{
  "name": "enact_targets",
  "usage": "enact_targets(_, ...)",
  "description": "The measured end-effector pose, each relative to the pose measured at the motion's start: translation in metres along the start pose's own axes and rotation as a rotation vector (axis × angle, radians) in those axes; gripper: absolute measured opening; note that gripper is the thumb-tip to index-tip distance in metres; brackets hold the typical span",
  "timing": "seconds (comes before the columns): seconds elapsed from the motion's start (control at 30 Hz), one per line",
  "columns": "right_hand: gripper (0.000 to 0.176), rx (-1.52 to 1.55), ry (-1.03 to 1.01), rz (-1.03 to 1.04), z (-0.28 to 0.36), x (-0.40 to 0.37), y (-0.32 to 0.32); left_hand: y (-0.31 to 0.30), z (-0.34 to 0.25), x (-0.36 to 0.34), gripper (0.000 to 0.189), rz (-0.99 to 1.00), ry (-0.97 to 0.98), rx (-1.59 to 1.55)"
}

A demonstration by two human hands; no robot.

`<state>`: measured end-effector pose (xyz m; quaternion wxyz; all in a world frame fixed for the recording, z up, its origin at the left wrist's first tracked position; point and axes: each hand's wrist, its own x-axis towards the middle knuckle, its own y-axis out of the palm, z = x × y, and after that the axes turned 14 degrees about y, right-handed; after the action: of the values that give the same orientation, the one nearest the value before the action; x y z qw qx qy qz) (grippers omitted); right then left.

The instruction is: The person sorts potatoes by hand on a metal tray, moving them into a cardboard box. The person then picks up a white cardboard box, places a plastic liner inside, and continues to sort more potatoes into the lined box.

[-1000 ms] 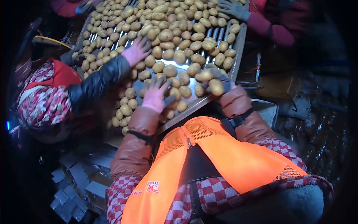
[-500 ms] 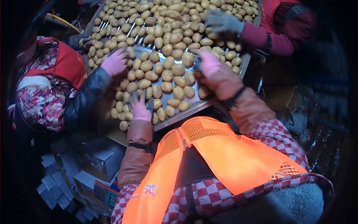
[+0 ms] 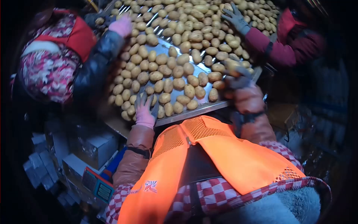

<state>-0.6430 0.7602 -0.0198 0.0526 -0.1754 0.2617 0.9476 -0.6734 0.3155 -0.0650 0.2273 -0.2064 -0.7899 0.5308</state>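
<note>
"What's the desk [image 3: 194,112] like?"
"Smooth metal by the near edge, bars [image 3: 154,18] farther back."
"And on it?"
"Potatoes [image 3: 168,85], loosely spread with metal showing between them toward the near edge, crowded thickly toward the far side."

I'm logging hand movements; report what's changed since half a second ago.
The right hand has moved rightward toward the metal tray's right edge, apparently with a potato; blur hides the grip. The co-worker on the left has moved a pink-gloved hand toward the far side. The left hand stays spread near the front edge.
</note>
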Motion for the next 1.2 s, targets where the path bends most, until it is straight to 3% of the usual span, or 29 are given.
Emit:
enact_targets(0.07, 0.048, 0.656, 0.021, 0.199, 0.003, -0.035, -0.073, -0.003, -0.010, 0.003, 0.049, -0.009, 0.030, 0.087)
enact_targets(0.1, 0.048, 0.764, 0.068, 0.057, -0.002, -0.047, -0.137, -0.006, -0.023, 0.011, 0.048, -0.031, 0.061, 0.066)
enact_targets(0.17, 0.034, -0.501, -0.326, -0.918, -0.018, -0.058, -0.143, 0.000, -0.038, 0.038, 0.045, -0.018, 0.217, 0.010)
enact_targets(0.23, 0.035, -0.523, -0.218, -0.961, -0.025, -0.056, -0.133, 0.008, -0.047, 0.068, 0.047, -0.015, 0.195, 0.119)
enact_targets(0.33, 0.045, -0.491, -0.182, -0.710, -0.031, -0.042, -0.063, 0.002, -0.027, 0.074, 0.050, -0.002, 0.159, 0.169)
enact_targets(0.43, 0.048, 0.087, 0.287, -0.267, -0.005, -0.015, 0.024, -0.006, -0.005, 0.048, 0.047, 0.045, 0.036, 0.222)
enact_targets(0.5, 0.051, -0.541, 0.269, -0.235, -0.023, 0.000, 0.050, 0.024, 0.050, 0.014, 0.046, 0.009, -0.096, 0.228)
enact_targets(0.57, 0.055, -1.328, -0.289, -0.251, -0.032, 0.043, 0.049, -0.020, 0.062, -0.002, 0.036, 0.071, -0.186, 0.261)
enact_targets(0.63, 0.066, -1.493, -0.457, -0.547, -0.046, 0.067, 0.069, -0.043, 0.068, -0.015, 0.035, 0.190, -0.450, 0.258)
enact_targets(0.67, 0.080, -1.693, -0.096, -0.709, -0.053, 0.069, 0.097, -0.039, 0.082, -0.029, 0.035, 0.135, -0.542, 0.224)
enact_targets(0.7, 0.085, -1.797, -0.120, -0.663, -0.057, 0.068, 0.115, -0.032, 0.093, -0.037, 0.035, 0.078, -0.631, 0.188)
enact_targets(0.77, 0.073, -1.797, -0.072, -0.626, -0.074, 0.081, 0.152, -0.050, 0.074, -0.013, 0.037, 0.066, -0.649, 0.233)
enact_targets(0.83, 0.059, -1.581, -0.072, -0.370, -0.101, 0.092, 0.175, -0.058, 0.075, 0.016, 0.044, 0.160, -0.647, 0.138)
enact_targets(0.87, 0.054, -1.611, -0.136, -0.402, -0.125, 0.092, 0.192, -0.055, 0.075, 0.037, 0.042, 0.095, -0.597, 0.120)
enact_targets(0.9, 0.048, -1.636, -0.206, -0.434, -0.144, 0.087, 0.209, -0.046, 0.083, 0.055, 0.039, -0.127, -0.417, 0.025)
enact_targets(0.97, 0.054, -1.717, -0.145, -0.242, -0.144, 0.072, 0.229, -0.016, 0.108, 0.098, 0.033, -0.433, -0.203, -0.309)
enact_targets(1.0, 0.054, -1.640, -0.244, -0.140, -0.150, 0.075, 0.220, -0.020, 0.096, 0.121, 0.037, -0.409, -0.222, -0.439)
enact_targets(1.03, 0.053, -1.359, -0.157, -0.061, -0.145, 0.074, 0.208, -0.019, 0.097, 0.136, 0.045, -0.332, 0.030, -0.179)
enact_targets(1.1, 0.051, -0.791, -0.002, 0.081, -0.126, 0.074, 0.175, -0.028, 0.067, 0.130, 0.050, -0.045, 0.167, 0.169)
enact_targets(1.13, 0.048, -0.702, 0.100, -0.038, -0.098, 0.057, 0.179, -0.030, 0.067, 0.120, 0.049, -0.023, 0.161, 0.183)
enact_targets(1.2, 0.044, -0.746, -0.005, -0.229, -0.072, 0.037, 0.153, -0.041, 0.079, 0.095, 0.049, 0.031, 0.162, 0.217)
